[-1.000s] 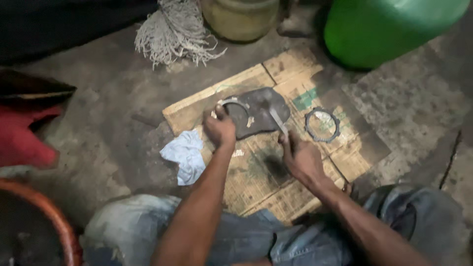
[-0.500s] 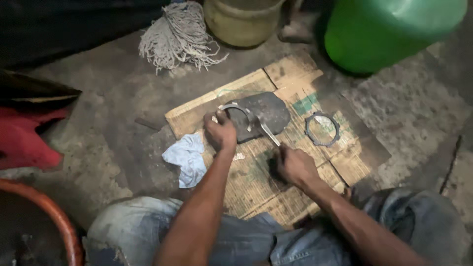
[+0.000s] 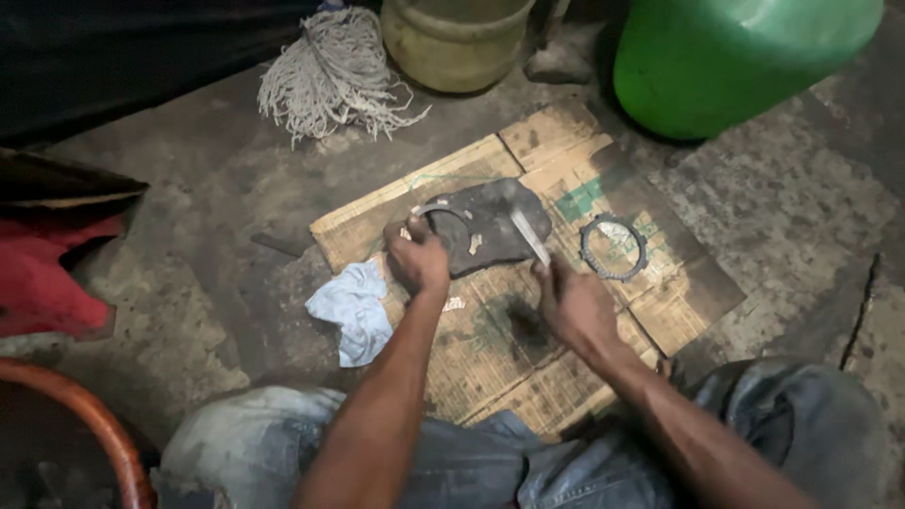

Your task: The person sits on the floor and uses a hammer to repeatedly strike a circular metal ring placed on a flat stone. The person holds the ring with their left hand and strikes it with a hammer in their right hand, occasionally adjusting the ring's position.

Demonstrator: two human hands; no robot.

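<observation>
The left hand (image 3: 418, 259) is clenched over a metal ring (image 3: 441, 215), pinning it flat against a dark slab (image 3: 495, 226) that lies on flattened cardboard (image 3: 566, 311) spread over the concrete floor (image 3: 217, 179). The right hand (image 3: 575, 303) is closed around the lower end of a thin pale blade or file (image 3: 528, 236), whose tip rests slanted across the slab's right side, just beside the ring. A second ring, toothed around its rim (image 3: 613, 247), lies on the cardboard to the right, apart from both hands. A crumpled white rag (image 3: 353, 306) sits just left of the left wrist, half on the cardboard. Small pale scraps are scattered on the slab and the cardboard near it.

To my eye the work goes best if the left hand presses down evenly so the ring cannot rock or slide, and the right keeps the blade low and nearly flat to the surface, with short controlled strokes directed away from the holding fingers. The slab itself should sit steady on the cardboard before any pressure is put on.

Beyond the cardboard stand a green drum (image 3: 735, 57), a dull yellow bucket (image 3: 452, 42) and a mop head of grey strings (image 3: 325, 80).
</observation>
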